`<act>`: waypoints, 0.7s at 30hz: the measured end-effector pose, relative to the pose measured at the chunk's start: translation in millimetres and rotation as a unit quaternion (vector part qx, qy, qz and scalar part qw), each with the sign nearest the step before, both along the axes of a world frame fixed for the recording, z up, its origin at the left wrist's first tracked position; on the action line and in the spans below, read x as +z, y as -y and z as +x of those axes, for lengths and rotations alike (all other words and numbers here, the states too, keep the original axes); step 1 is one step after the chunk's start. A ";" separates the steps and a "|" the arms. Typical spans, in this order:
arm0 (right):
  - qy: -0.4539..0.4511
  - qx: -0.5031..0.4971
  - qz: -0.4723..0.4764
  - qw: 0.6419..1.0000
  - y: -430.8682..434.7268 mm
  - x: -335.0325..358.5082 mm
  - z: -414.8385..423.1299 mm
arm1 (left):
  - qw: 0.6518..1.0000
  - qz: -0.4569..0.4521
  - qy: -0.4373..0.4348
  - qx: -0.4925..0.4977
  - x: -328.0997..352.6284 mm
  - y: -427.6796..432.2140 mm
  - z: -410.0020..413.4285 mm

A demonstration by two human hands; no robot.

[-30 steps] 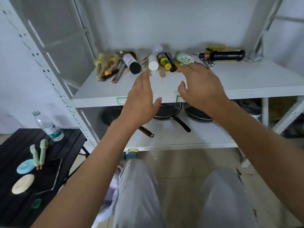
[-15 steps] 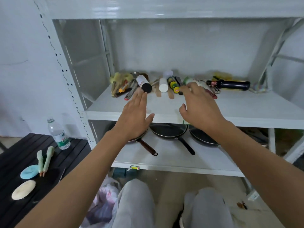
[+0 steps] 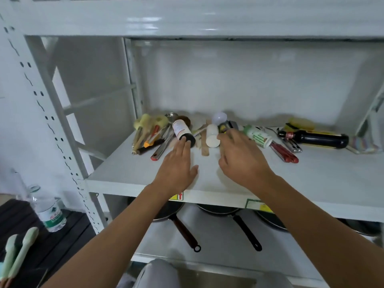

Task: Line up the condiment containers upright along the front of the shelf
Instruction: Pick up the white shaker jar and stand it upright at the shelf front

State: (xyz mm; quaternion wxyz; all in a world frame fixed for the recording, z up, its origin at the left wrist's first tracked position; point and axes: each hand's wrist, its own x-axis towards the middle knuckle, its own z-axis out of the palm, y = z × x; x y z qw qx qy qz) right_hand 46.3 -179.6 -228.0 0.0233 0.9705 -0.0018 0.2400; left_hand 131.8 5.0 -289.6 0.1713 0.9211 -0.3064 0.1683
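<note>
Several condiment containers lie on their sides at the back of the white shelf [image 3: 128, 179]. A white bottle with a black cap [image 3: 182, 130] points its cap at my left hand [image 3: 176, 169], whose fingertips touch the cap; the hand is flat and open. A plain white bottle [image 3: 212, 136] lies just left of my right hand [image 3: 241, 159], whose spread fingers hover over a yellow-and-black bottle [image 3: 223, 127], mostly hidden. A green-and-white bottle [image 3: 257, 136] and a dark sauce bottle [image 3: 320, 139] lie further right.
Kitchen utensils [image 3: 151, 136] are heaped at the shelf's back left, red-handled tools [image 3: 284, 151] lie right of centre. Frying pans [image 3: 228, 213] sit on the shelf below. A water bottle [image 3: 49, 210] stands on a black table at lower left.
Both hands have reached further back along the shelf toward the bottles. My left fingertips now touch the black cap, and my head has come closer and lower.
</note>
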 end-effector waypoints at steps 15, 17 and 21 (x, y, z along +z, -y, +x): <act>0.010 0.009 -0.012 1.000 12.8 -27.4 72.6 | 0.943 0.302 0.139 0.029 4.9 28.7 146.8; 0.009 0.014 -0.023 1.000 12.1 -32.2 81.5 | 0.930 0.321 0.179 0.009 3.9 29.5 158.9; 0.025 0.010 -0.032 0.999 10.9 -42.5 98.2 | 0.923 0.306 0.231 -0.033 -2.9 28.5 178.5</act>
